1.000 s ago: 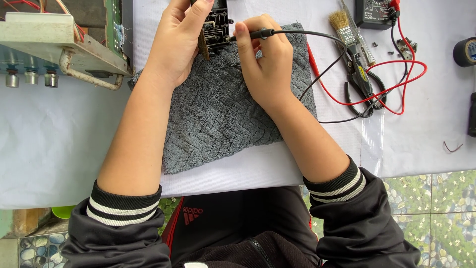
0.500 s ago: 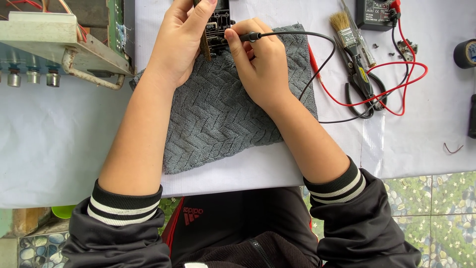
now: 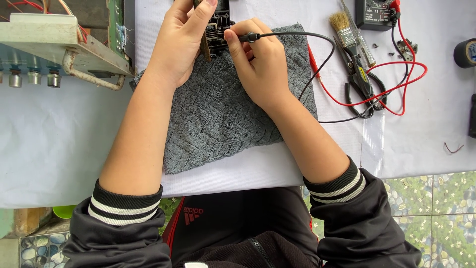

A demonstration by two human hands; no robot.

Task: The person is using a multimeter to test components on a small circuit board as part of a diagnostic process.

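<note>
My left hand (image 3: 181, 37) grips a small dark circuit board (image 3: 218, 25) held upright at the top edge of the view, above a grey knitted cloth (image 3: 223, 114). Pinched in my right hand (image 3: 255, 62) is a black probe (image 3: 248, 36) on a black lead, its tip against the board. The black wire (image 3: 322, 47) loops right toward a dark meter (image 3: 374, 12), where a red lead (image 3: 396, 89) also coils.
An opened metal chassis (image 3: 59, 44) with knobs and wiring sits at top left on the white sheet (image 3: 59, 149). Right of the cloth lie a small brush (image 3: 344, 27), black-handled pliers (image 3: 362, 84), a roll of black tape (image 3: 466, 52) and loose screws.
My right hand has shifted slightly left with the probe, bringing its tip closer in on the board. My left hand keeps holding the board.
</note>
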